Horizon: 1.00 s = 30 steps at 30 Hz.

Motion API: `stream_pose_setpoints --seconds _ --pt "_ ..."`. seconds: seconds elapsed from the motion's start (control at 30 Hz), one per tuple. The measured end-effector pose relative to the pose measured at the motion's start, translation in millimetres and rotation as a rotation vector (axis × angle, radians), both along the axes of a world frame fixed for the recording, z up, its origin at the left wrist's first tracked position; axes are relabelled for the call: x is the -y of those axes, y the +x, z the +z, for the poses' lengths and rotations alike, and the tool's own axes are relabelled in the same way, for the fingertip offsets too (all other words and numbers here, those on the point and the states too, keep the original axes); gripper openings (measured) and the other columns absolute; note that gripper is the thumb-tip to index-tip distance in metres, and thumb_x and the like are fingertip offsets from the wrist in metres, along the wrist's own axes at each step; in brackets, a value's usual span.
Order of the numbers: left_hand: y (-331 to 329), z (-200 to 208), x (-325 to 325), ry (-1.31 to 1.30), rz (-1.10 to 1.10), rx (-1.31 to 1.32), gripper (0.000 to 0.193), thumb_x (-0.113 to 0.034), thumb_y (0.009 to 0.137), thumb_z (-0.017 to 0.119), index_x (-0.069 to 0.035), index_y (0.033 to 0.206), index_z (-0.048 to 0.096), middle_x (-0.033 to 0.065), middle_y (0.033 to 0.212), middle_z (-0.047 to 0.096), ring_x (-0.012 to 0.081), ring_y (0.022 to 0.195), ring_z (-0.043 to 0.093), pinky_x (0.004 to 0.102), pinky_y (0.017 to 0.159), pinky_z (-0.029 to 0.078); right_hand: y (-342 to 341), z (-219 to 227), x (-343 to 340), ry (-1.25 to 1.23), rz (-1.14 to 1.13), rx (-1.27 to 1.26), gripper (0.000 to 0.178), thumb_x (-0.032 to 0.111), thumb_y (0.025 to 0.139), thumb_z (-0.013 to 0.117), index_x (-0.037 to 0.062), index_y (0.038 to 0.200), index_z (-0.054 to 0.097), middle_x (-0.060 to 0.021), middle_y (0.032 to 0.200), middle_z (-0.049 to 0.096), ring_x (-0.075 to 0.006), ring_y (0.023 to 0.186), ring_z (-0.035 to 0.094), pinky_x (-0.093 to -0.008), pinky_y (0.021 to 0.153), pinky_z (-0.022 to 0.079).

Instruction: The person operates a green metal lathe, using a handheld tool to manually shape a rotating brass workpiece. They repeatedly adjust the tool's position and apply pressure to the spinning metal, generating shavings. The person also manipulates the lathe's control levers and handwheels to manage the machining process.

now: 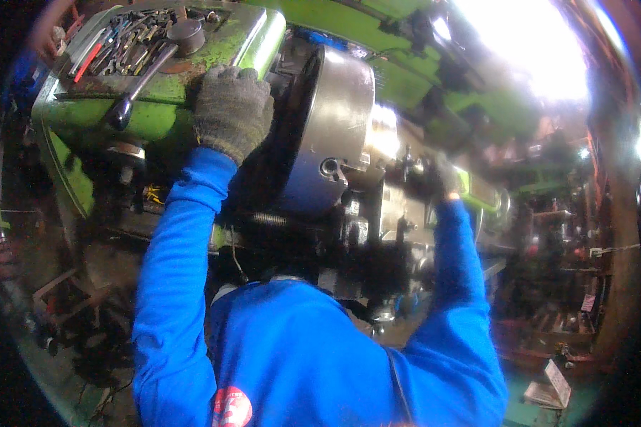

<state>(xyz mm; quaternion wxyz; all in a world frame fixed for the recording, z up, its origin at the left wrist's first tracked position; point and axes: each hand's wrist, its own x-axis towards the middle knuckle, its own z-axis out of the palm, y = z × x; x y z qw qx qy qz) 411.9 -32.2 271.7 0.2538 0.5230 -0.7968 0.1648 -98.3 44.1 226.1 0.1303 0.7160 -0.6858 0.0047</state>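
My left hand (233, 112), in a grey knit glove, is at the front edge of the green lathe headstock (153, 112), just left of the big steel chuck (332, 121). Its fingers are bent over, and whatever they close on is hidden. My right hand (445, 176), also gloved, reaches to the carriage right of the chuck, beside the tool post (408, 164). Dark parts and blur hide its fingers. A round-ended lever (121, 112) slants down the headstock's front. The chuck shows a square-key socket (330, 167) near its lower edge.
Atop the headstock lie many loose wrenches and small tools (132, 46), a red-handled one (87, 62) and a round metal cylinder (186, 35). A threaded screw (269, 220) runs below the chuck. Shelving (559, 274) and an opened white box (550, 388) stand at the right.
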Motion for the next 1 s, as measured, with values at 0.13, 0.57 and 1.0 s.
stream_pose_setpoints --seconds 0.13,0.57,1.0 --pt "0.4 -3.3 1.3 0.014 0.040 0.040 0.019 -0.030 0.088 0.066 -0.011 0.087 0.072 0.0116 0.094 0.066 0.0330 0.096 0.065 0.0509 0.093 0.047 48.0 24.4 -16.3 -0.225 -0.172 1.465 0.025 0.028 0.100 0.061 0.0050 0.103 0.069 -0.0076 0.087 0.066 -0.0183 0.074 0.062 -0.0288 0.067 0.051" --pt "-1.2 -1.0 -0.1 0.031 0.036 -0.028 0.019 -0.030 0.088 0.066 -0.012 0.087 0.073 0.0118 0.094 0.066 0.0344 0.097 0.065 0.0517 0.093 0.047 73.0 1.1 -35.7 0.573 -0.274 -0.078 0.029 0.035 0.097 0.058 0.0182 0.107 0.078 -0.0154 0.110 0.075 -0.0354 0.106 0.072 -0.0487 0.091 0.057" --pt "0.9 -2.1 2.1 0.041 0.058 0.056 0.019 -0.030 0.090 0.063 -0.014 0.089 0.073 0.0108 0.095 0.067 0.0326 0.097 0.065 0.0504 0.090 0.047 79.2 -4.4 -38.8 0.487 -0.113 -0.309 0.018 0.027 0.085 0.065 0.0169 0.089 0.080 -0.0137 0.094 0.076 -0.0362 0.089 0.075 -0.0499 0.075 0.060"
